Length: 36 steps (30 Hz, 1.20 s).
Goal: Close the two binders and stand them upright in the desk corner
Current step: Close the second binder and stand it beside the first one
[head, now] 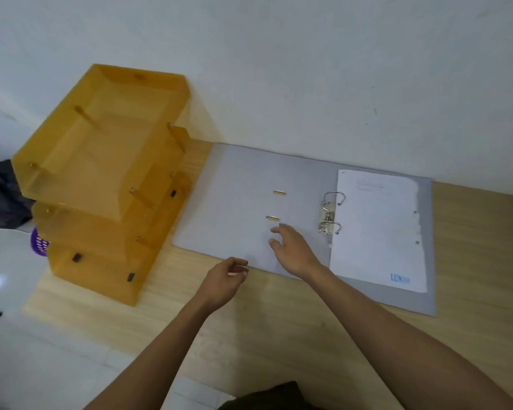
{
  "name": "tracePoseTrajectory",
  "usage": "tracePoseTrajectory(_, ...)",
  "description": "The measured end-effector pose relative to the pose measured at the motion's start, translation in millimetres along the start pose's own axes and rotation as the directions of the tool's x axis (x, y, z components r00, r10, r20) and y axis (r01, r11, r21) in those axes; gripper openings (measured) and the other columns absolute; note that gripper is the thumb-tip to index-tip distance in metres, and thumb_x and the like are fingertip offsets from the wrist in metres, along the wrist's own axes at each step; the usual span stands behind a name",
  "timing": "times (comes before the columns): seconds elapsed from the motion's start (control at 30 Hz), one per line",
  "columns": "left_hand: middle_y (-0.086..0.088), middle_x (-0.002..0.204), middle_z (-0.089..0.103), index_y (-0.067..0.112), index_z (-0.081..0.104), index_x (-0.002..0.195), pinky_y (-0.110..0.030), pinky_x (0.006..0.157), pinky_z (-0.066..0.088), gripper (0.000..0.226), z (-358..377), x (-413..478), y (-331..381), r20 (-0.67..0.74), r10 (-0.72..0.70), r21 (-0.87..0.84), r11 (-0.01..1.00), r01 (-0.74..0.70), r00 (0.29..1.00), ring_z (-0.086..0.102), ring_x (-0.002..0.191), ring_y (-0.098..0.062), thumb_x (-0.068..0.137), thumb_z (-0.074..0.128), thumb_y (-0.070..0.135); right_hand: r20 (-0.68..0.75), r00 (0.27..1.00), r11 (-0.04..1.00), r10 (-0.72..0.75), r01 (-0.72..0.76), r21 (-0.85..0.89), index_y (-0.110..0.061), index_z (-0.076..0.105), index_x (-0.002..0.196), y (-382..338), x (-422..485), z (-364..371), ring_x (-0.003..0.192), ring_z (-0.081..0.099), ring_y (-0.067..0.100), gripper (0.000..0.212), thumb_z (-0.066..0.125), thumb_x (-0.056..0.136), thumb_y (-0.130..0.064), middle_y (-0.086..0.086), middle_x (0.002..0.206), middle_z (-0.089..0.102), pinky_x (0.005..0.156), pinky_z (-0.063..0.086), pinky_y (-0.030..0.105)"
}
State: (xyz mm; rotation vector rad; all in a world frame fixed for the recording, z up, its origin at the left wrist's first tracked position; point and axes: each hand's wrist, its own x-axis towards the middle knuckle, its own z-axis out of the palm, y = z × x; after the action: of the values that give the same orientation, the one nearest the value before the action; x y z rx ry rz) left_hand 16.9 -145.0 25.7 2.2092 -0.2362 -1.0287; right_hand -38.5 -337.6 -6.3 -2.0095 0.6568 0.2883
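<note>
Wall (308,69), pale and scuffed, across the whole upper part of the view, meeting the far edge of a light wood-grain desk (279,335) below. Amber see-through letter trays (101,179), stacked in stepped tiers at the desk's left end, back against the wall, just beside the binder. Grey lever-arch binder (249,208) lying flat and fully open on the desk, far edge against the wall, left cover near the trays, right cover reaching toward the desk's right side; only one binder visible. White sheet of paper (376,229) resting on the right half, ragged along its right edge, with small blue print near the lower corner, too blurred to read. Dark cloth (0,190) bunched off the desk's left edge, with a bit of purple basket (37,242) below it, partly hidden behind the trays. Right hand (293,251) stretched over the inner face of the left cover, fingers (274,241) spread wide and loose, holding nothing; touching the cover or hovering just above it, cannot tell. Left hand (224,281) at the near edge of the left cover, fingers curled narrow toward the thumb, tips right at the cover's edge; gripping that edge or not, cannot tell. Metal ring mechanism (329,213) upright at the spine, both arches closed. Two small brass slots (276,205) in the left cover, just beyond the right fingertips.
</note>
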Motion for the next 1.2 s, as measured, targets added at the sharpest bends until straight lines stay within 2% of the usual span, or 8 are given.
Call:
tracePoseTrajectory(0.17, 0.001, 0.129, 0.066, 0.02, 0.06, 0.13, -0.014, 0.071, 0.048, 0.033, -19.3, 11.3, -22.3, 0.013, 0.005, 0.087, 0.996, -0.006, 1.0, 0.064, 0.098, -0.005, 0.097, 0.058, 0.025, 0.115, 0.993, 0.856, 0.016, 0.046, -0.515, -0.027, 0.001, 0.161, 20.5, 24.8, 15.4, 0.155, -0.017, 0.032, 0.064, 0.024, 0.105, -0.046, -0.002, 0.17, -0.015, 0.126, 0.002, 0.045)
tracePoseTrajectory(0.3, -0.005, 0.142, 0.057, 0.013, 0.052, 0.14, -0.026, 0.093, 0.046, 0.046, -27.0, 21.7, -27.5, -0.042, 0.01, 0.152, 0.988, -0.003, 0.999, 0.058, 0.124, -0.022, 0.095, 0.059, 0.018, 0.108, 0.993, 0.773, -0.039, 0.098, -0.627, -0.031, -0.006, 0.16, 46.8, 13.8, 14.1, 0.155, -0.017, 0.029, 0.066, 0.019, 0.103, -0.051, -0.004, 0.169, -0.018, 0.127, 0.0, 0.044)
tracePoseTrajectory(0.4, -0.013, 0.148, 0.048, 0.009, 0.042, 0.147, -0.042, 0.109, 0.042, 0.06, -26.0, 26.6, -38.8, -0.173, 0.001, 0.203, 0.979, 0.034, 0.985, 0.048, 0.133, -0.033, 0.092, 0.063, 0.016, 0.103, 0.992, 0.787, -0.071, 0.119, -0.606, -0.032, 0.0, 0.161, 59.6, -3.8, 19.0, 0.156, -0.013, 0.027, 0.065, 0.019, 0.103, -0.053, -0.006, 0.17, -0.012, 0.125, 0.0, 0.043)
tracePoseTrajectory(0.57, -0.016, 0.156, 0.035, 0.01, 0.029, 0.153, -0.058, 0.107, 0.035, 0.077, -30.2, 34.4, -59.7, -0.411, -0.079, 0.19, 0.967, 0.17, 0.908, 0.032, 0.141, -0.041, 0.089, 0.066, 0.033, 0.076, 0.993, 0.801, -0.086, 0.114, -0.587, -0.031, 0.011, 0.161, 80.4, -57.3, 22.9, 0.157, -0.008, 0.026, 0.061, 0.025, 0.104, -0.048, -0.006, 0.171, 0.0, 0.124, 0.0, 0.043)
tracePoseTrajectory(0.77, -0.018, 0.153, 0.038, 0.006, 0.031, 0.153, -0.051, 0.113, 0.031, 0.081, -18.2, 34.0, -68.7, -0.408, -0.094, 0.088, 0.986, 0.142, 0.908, 0.037, 0.138, -0.042, 0.089, 0.07, 0.036, -0.042, 0.999, 0.932, 0.019, -0.033, -0.361, -0.017, 0.036, 0.153, 53.4, -77.1, 45.0, 0.156, 0.009, 0.027, 0.056, 0.042, 0.102, -0.039, 0.008, 0.166, 0.024, 0.126, 0.004, 0.044)
tracePoseTrajectory(0.93, -0.015, 0.14, 0.061, 0.008, 0.047, 0.144, -0.039, 0.091, 0.051, 0.067, -29.1, 24.5, -73.2, -0.305, -0.241, -0.229, 0.958, 0.175, 0.921, 0.063, 0.113, -0.031, 0.088, 0.072, 0.036, 0.155, 0.981, 0.992, 0.118, -0.11, -0.061, -0.025, 0.018, 0.16, 5.0, -49.5, 59.2, 0.155, -0.016, 0.03, 0.064, 0.037, 0.103, -0.047, 0.0, 0.171, -0.004, 0.126, 0.001, 0.048)
tracePoseTrajectory(1.0, -0.009, 0.132, 0.067, 0.013, 0.057, 0.137, -0.036, 0.083, 0.054, 0.055, -37.2, 14.7, -72.7, -0.236, -0.178, -0.267, 0.957, 0.113, 0.955, 0.067, 0.099, -0.023, 0.089, 0.071, 0.037, 0.18, 0.978, 0.993, 0.106, -0.096, -0.062, -0.03, 0.017, 0.16, -6.2, -46.6, 61.8, 0.154, -0.018, 0.032, 0.064, 0.036, 0.102, -0.051, -0.003, 0.171, -0.006, 0.125, 0.0, 0.053)
tracePoseTrajectory(1.2, 0.002, 0.126, 0.072, 0.022, 0.064, 0.134, -0.046, 0.089, 0.06, 0.048, -68.4, -23.9, -36.1, -0.272, 0.047, -0.346, 0.927, -0.144, 0.961, 0.072, 0.105, -0.021, 0.089, 0.073, 0.036, 0.23, 0.973, 1.0, -0.005, -0.002, 0.028, -0.041, 0.014, 0.158, -37.1, -58.8, 55.0, 0.154, -0.02, 0.03, 0.064, 0.04, 0.101, -0.054, -0.006, 0.17, -0.013, 0.125, 0.0, 0.053)
